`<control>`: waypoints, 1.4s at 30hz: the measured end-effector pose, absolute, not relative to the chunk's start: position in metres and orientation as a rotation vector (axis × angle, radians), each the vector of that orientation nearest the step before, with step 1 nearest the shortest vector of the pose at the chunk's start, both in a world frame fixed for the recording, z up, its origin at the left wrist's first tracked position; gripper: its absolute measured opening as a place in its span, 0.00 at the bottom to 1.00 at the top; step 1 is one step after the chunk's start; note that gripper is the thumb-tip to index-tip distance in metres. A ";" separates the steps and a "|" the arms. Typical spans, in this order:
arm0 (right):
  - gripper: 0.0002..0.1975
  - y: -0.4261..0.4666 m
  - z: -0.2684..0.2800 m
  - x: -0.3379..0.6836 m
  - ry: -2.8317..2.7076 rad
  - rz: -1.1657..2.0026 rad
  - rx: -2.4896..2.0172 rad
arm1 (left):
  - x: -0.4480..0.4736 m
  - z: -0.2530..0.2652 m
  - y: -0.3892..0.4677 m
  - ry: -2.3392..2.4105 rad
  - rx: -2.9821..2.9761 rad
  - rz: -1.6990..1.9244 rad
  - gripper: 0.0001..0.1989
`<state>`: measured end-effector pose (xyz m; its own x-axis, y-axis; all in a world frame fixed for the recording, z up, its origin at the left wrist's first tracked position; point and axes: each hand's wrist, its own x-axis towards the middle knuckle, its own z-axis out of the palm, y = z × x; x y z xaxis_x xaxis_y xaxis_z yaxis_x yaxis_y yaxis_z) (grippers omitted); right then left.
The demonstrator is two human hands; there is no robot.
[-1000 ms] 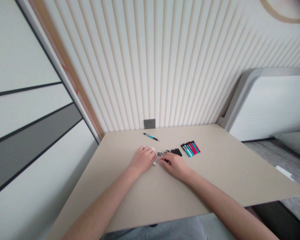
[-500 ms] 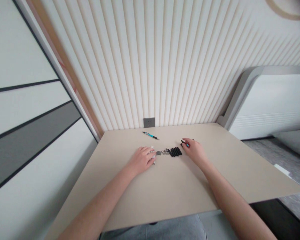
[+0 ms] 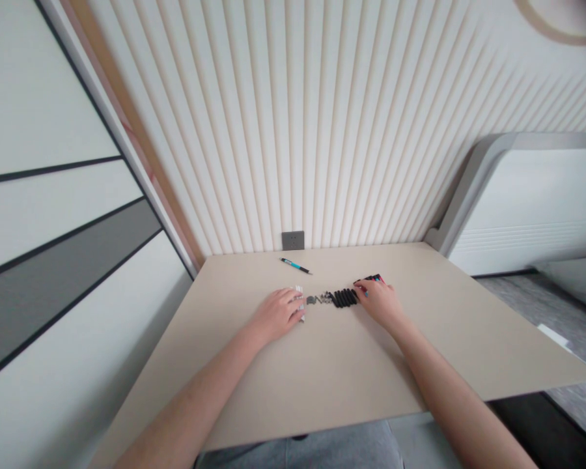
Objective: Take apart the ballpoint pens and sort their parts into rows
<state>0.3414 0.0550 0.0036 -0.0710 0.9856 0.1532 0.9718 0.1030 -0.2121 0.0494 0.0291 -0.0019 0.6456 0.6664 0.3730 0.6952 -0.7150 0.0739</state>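
Observation:
My left hand (image 3: 279,314) lies palm down with its fingers stretched out over several thin white pieces (image 3: 299,288), partly covering them. Right of it lie small grey and metal bits (image 3: 323,298), too small to name surely, then a row of short black tubes (image 3: 342,298) side by side. At the right end of that row, my right hand (image 3: 381,303) has its thumb and fingertips closed on a small pen part (image 3: 366,292) with a blue spot, mostly hidden. Just behind this hand, several dark pieces with red and blue parts (image 3: 374,279) lie partly covered.
A blue and black pen (image 3: 295,266) lies at the back of the beige table (image 3: 293,378). Behind it are a grey wall socket (image 3: 293,240) and a ribbed wall (image 3: 293,130). A white cabinet (image 3: 78,326) stands left; a grey-white headboard (image 3: 532,202) is at right.
My right hand has come down and slightly toward the black row with the small part, uncovering the dark and red pieces behind it. My left hand stays in place.

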 end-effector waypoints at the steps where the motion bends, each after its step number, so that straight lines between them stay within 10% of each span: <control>1: 0.15 0.055 0.004 0.342 -2.123 0.089 -1.958 | 0.049 -0.002 0.029 -1.152 -2.780 -0.578 0.14; 42: 0.17 0.109 0.047 0.238 -2.397 0.241 -1.549 | -0.030 -0.001 0.052 -1.550 -2.369 -0.910 0.13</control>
